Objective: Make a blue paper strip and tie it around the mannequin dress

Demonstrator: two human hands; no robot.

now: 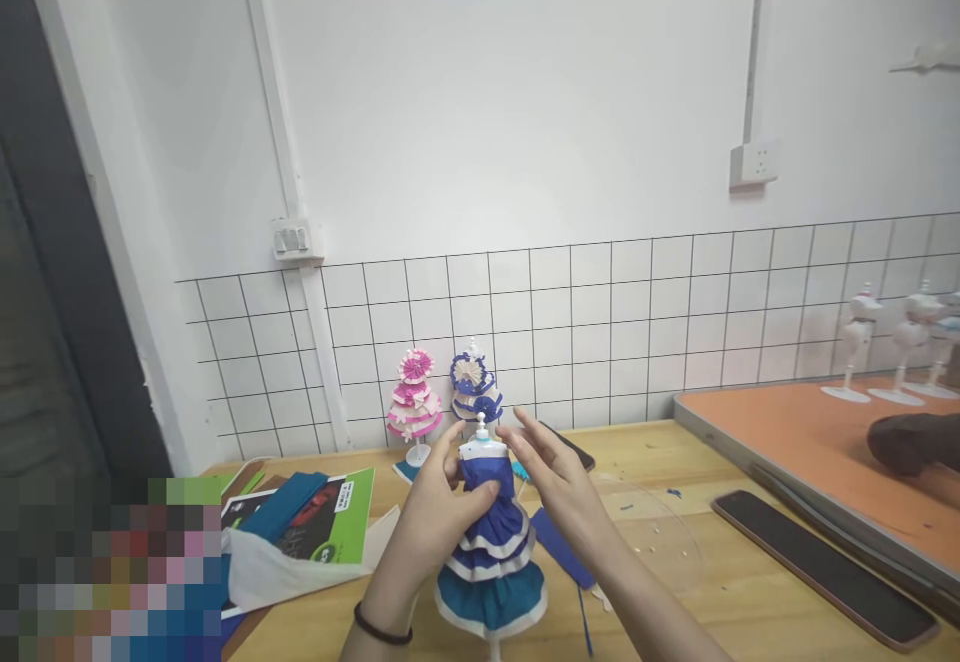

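In the head view, a small white dress form (474, 451) stands upright in front of me. It wears a tiered paper-like dress (491, 542) with a dark blue bodice, white-edged blue ruffles and a teal bottom tier. My left hand (439, 502), with a black band at its wrist, grips the bodice, thumb across the front and fingers behind. My right hand (559, 477) is at the form's other side, fingers stretched out near its shoulder; I cannot tell whether they touch it. A dark blue strip (561, 547) lies on the table beneath my right hand.
Behind stand a pink-and-white dressed form (415, 407) and a blue-and-white one (471, 387). Green-covered packs and teal sheets (285, 507) lie left. A phone (821, 567) rests right, beside a raised orange surface (810, 432) bearing bare forms (853, 342) and another person's hand (911, 445).
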